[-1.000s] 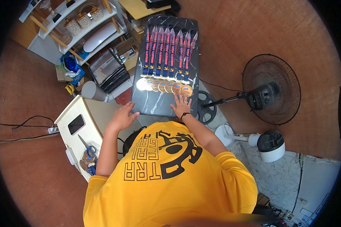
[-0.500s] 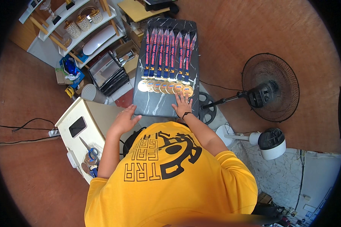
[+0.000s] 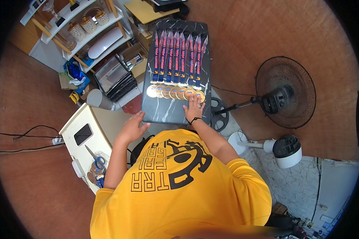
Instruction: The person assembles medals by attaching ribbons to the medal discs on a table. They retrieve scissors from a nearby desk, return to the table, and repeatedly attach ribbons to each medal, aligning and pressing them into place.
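Note:
Several round gold medals [image 3: 174, 93] lie in an overlapping row across a black marble-patterned table [image 3: 159, 111]. Their navy and pink ribbons [image 3: 170, 55] stretch side by side toward the far end. My right hand [image 3: 193, 109] is open, palm down, its fingertips at the rightmost medal [image 3: 199, 95] and covering its lower part. At the table's near left corner rests my left hand [image 3: 133, 126], open with fingers extended and no medal in it. A dark band circles my right wrist.
A cream cabinet [image 3: 73, 119] at left carries a phone [image 3: 83, 134], scissors [image 3: 96, 158] and more medals [image 3: 95, 172]. Right of the table stand a black fan [image 3: 285, 92] and a smaller white fan [image 3: 287, 151]. Shelves [image 3: 83, 32] with jars and trophies fill the far left.
My right hand has shifted slightly, with its fingers a little closer together at the rightmost medal. My left hand stays at the table's corner, and the view has moved slightly.

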Available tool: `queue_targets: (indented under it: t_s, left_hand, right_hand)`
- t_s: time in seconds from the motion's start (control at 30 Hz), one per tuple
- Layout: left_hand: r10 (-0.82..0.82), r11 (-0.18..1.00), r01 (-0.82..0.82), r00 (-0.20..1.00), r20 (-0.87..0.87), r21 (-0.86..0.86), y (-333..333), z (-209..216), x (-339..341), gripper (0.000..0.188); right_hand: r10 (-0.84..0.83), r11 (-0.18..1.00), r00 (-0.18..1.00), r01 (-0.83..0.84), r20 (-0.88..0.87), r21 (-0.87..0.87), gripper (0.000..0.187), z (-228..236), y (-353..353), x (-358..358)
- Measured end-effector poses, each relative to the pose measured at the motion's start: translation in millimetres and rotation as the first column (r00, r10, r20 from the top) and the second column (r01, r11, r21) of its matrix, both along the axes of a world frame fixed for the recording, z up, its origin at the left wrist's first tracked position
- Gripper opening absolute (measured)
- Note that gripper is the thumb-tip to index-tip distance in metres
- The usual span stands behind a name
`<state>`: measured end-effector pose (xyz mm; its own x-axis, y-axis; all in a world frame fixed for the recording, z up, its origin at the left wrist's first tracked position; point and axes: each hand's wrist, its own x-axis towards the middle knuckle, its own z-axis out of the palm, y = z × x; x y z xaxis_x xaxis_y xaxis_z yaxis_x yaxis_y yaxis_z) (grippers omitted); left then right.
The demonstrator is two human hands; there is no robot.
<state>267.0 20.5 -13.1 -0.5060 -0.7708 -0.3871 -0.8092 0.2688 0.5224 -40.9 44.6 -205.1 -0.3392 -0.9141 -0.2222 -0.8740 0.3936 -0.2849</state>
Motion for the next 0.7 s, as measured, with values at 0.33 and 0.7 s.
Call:
queue_targets:
  t_s: [0.33,0.7]
  left_hand:
    - [0.029,0.999,-0.029,1.000,0.005,0.020,-2,0,4,0.066]
    - [0.000,1.000,0.000,1.000,0.026,0.010,-6,-1,3,0.066]
  right_hand:
    - [-0.052,0.998,0.997,0.051,0.062,0.022,0.084,-17,-4,-16]
    - [-0.084,0.996,0.995,0.082,0.059,0.040,0.082,-10,-6,-13]
